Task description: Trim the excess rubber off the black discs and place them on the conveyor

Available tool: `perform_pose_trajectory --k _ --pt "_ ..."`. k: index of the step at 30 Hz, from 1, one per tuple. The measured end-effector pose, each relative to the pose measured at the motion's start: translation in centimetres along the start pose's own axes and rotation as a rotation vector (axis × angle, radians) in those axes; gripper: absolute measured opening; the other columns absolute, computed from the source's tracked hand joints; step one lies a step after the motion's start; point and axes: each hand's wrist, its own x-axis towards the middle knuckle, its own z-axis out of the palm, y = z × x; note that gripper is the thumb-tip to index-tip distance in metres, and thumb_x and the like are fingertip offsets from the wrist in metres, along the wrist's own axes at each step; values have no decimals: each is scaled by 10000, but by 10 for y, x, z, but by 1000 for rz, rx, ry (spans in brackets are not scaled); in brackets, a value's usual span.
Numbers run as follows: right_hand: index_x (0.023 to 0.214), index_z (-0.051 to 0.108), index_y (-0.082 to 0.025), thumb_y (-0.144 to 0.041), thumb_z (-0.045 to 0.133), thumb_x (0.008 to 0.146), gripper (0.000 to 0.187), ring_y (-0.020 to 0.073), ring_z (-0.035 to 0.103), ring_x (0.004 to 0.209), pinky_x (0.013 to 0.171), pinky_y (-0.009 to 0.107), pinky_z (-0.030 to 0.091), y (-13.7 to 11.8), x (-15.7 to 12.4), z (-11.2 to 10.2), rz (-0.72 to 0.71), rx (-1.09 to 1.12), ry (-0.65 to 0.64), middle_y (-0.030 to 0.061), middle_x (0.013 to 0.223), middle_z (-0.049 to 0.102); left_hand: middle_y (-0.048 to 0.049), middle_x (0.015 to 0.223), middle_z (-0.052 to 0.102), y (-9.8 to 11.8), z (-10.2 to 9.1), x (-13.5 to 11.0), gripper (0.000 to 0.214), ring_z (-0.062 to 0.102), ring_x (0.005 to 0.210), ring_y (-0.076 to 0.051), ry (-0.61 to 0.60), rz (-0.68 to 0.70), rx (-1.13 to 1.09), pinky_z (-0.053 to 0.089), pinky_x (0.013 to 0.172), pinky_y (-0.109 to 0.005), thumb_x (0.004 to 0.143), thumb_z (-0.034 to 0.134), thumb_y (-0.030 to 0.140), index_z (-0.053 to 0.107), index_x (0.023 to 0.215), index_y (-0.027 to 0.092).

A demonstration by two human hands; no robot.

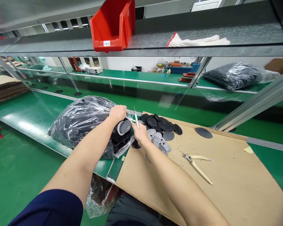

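Note:
My left hand (118, 113) is closed on a stack of dark round discs (124, 126), held at the mouth of a clear plastic bag (81, 121) full of black discs. My right hand (139, 133) is just to the right of that stack, fingers closed round a thin pale tool (136, 116) that points upward. Beyond my right hand a pile of loose black and grey discs (159, 128) lies on a brown cardboard sheet (226, 175).
Pale-handled cutters (198, 163) lie on the cardboard, and a single black disc (203, 132) rests farther right. A red bin (113, 25) and white gloves (198, 40) sit on the shelf above. Another black bag (233, 75) lies on the far green bench.

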Motion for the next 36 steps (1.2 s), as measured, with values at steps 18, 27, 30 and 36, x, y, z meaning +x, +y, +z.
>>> perform_pose_trajectory --k 18,27,30,36 --pt "594 443 -221 -465 455 820 333 148 442 556 551 263 328 1 -23 -12 3 -7 56 -30 548 481 -116 1037 696 1 4 30 256 640 999 -252 -12 -212 -111 494 853 -318 836 521 346 690 962 202" --pt "641 517 -209 -447 447 847 323 163 492 606 569 259 340 2 -22 -18 35 -122 34 -8 613 557 -133 1051 686 -2 4 36 318 633 1012 -276 7 -213 -153 489 855 -362 879 457 391 679 1001 198" --pt "678 562 -206 -459 459 851 323 168 509 616 571 253 335 3 -16 -21 61 -168 9 0 644 589 -125 1036 673 -2 4 24 363 627 1006 -273 68 -130 -172 485 872 -378 910 385 403 674 1011 207" --pt "801 626 -210 -455 406 912 347 177 548 675 596 250 326 -6 -9 -39 32 -331 -31 31 749 646 -72 1371 506 -3 -8 2 567 477 1244 -244 89 311 -238 361 1068 -345 698 604 230 569 1263 202"
